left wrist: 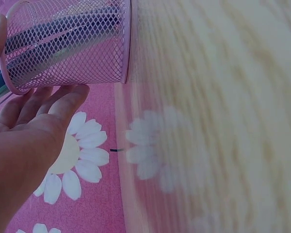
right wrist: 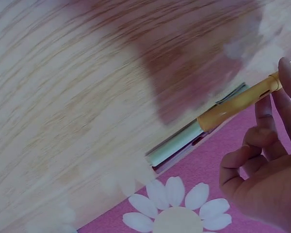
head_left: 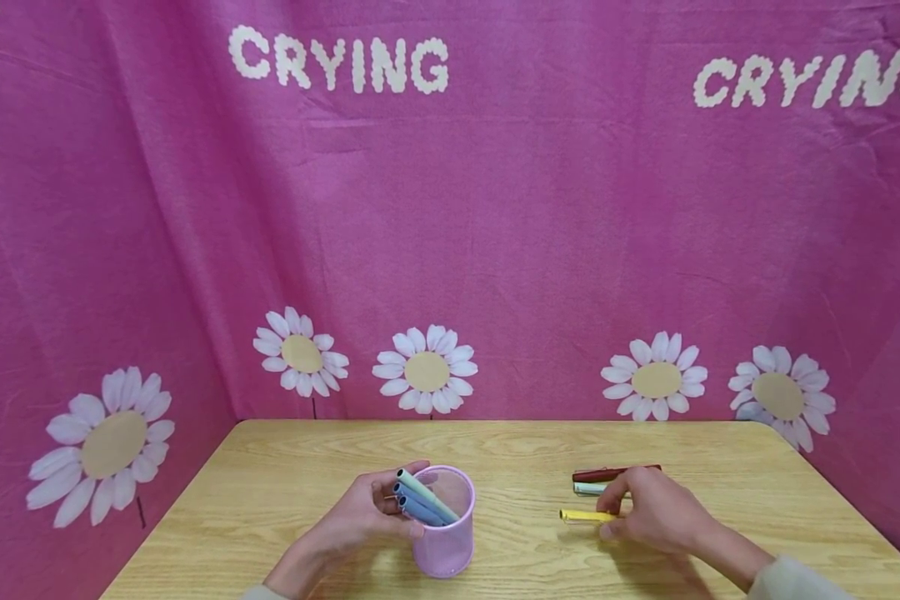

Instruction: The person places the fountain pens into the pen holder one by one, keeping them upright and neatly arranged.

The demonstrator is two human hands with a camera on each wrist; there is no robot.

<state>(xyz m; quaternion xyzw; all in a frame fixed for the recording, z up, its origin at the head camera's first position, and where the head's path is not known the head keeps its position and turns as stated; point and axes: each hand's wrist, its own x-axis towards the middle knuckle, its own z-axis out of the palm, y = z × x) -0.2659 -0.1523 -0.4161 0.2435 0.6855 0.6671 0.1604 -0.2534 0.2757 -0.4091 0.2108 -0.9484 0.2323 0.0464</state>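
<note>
A pink mesh pen cup (head_left: 444, 550) stands on the table with several capped pens (head_left: 420, 498), pale green and blue, leaning over its left rim. My left hand (head_left: 363, 508) holds the cup from the left, thumb in front and fingers behind; in the left wrist view the fingers (left wrist: 63, 104) lie along the mesh. On the right, my right hand (head_left: 656, 512) pinches a yellow pen (head_left: 581, 516) between thumb and fingers, its capped end pointing left. Just beyond it lie a dark red pen (head_left: 596, 475) and a pale green pen (head_left: 588, 488), both partly hidden by the hand.
The wooden table (head_left: 330, 450) ends at a pink cloth backdrop (head_left: 525, 250) with daisies and lettering. More of this cloth hangs at the left and right sides. Table surface lies between the cup and the loose pens.
</note>
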